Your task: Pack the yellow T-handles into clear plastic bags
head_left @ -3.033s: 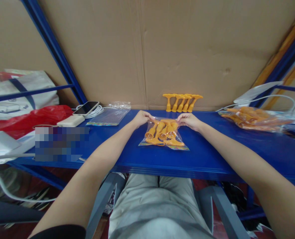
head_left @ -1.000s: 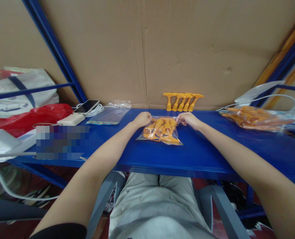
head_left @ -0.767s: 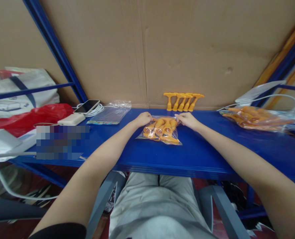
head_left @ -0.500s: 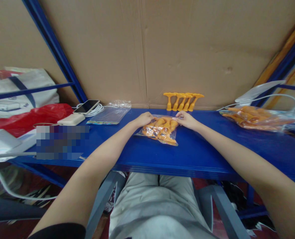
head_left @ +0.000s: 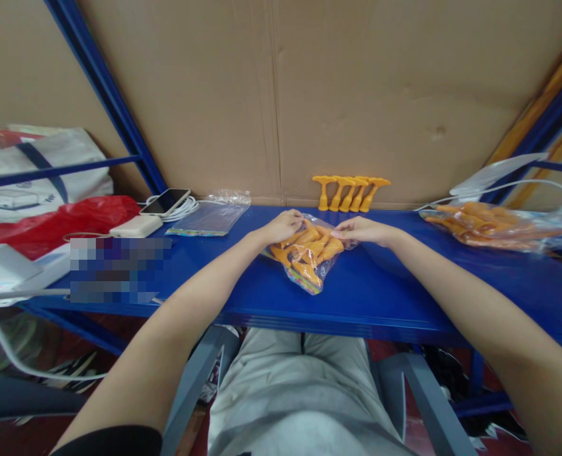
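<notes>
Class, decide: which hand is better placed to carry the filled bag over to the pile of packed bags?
Probably the right hand: it pinches the filled bag on the side nearer the pile of packed bags.

The small bag (head_left: 309, 253) pinched by the left hand (head_left: 283, 226) and right hand (head_left: 364, 230) is seen to be clear, glossy plastic film, crinkled, with a printed coloured strip along its lower edge. Its contents are smooth orange moulded plastic, semi-matt. The same orange plastic is noted in the five T-shaped pieces (head_left: 350, 192) by the backing. The shelf (head_left: 404, 297) is observed as blue painted metal with a soft sheen. The backing (head_left: 357, 95) is brown cardboard, matt, creased and dented. The empty sleeves (head_left: 212, 216) are thin, shiny film. The red bag (head_left: 53, 225) appears as glossy, wrinkled plastic. The phone (head_left: 166, 201) is glass-fronted and reflective.
</notes>
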Tool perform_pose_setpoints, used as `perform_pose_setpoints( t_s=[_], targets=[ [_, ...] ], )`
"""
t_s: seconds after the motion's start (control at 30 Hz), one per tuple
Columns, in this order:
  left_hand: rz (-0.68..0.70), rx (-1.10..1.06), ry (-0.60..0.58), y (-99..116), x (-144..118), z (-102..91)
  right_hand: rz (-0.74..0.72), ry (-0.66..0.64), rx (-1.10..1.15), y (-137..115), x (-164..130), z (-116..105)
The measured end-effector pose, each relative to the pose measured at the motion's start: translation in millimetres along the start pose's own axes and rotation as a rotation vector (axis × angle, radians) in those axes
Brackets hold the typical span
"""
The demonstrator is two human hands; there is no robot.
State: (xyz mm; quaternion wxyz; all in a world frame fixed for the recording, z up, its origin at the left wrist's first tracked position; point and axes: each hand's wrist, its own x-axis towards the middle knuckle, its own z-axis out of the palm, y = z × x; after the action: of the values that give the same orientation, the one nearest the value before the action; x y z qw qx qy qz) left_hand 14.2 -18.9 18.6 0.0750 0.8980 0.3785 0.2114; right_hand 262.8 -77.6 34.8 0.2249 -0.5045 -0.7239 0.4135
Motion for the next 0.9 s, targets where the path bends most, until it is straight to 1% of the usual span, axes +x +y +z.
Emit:
perform_pose_setpoints(
  t_s=[0.1,0.17,0.27,0.4,0.57,0.67,0.77,0.83,0.9],
  targets=[
    [0.062,0.029,0.058,1.6,0.2,0.6,0.002,0.003,0.002,-2.6,-2.5,-0.2],
    [0.099,0.039,0.083,4.8,-0.7,0.2,-0.002,0.008,0.044,-3.7,-2.7,1.0],
    [0.152,0.048,0.103,10.4,-2.7,0.0,0.010,0.002,0.173,-4.5,-1.2,5.6],
    [0.185,0.071,0.143,13.3,-3.4,3.3,0.026,0.001,0.357,-5.4,1.7,15.9],
    [0.207,0.053,0.168,10.2,-2.3,8.2,0.046,-0.013,0.485,-7.7,3.4,27.4],
    [0.212,0.007,0.141,8.6,-2.9,9.2,0.080,-0.012,0.492,-7.8,4.9,32.3],
    [0.202,-0.036,0.118,8.5,-4.3,9.1,0.117,0.017,0.473,-8.4,6.2,36.1],
    [0.181,-0.046,0.141,8.8,-5.1,8.1,0.128,0.035,0.478,-10.6,5.9,37.3],
    [0.156,-0.044,0.190,8.6,-5.4,6.0,0.122,0.044,0.509,-13.8,4.5,36.6]
  ],
)
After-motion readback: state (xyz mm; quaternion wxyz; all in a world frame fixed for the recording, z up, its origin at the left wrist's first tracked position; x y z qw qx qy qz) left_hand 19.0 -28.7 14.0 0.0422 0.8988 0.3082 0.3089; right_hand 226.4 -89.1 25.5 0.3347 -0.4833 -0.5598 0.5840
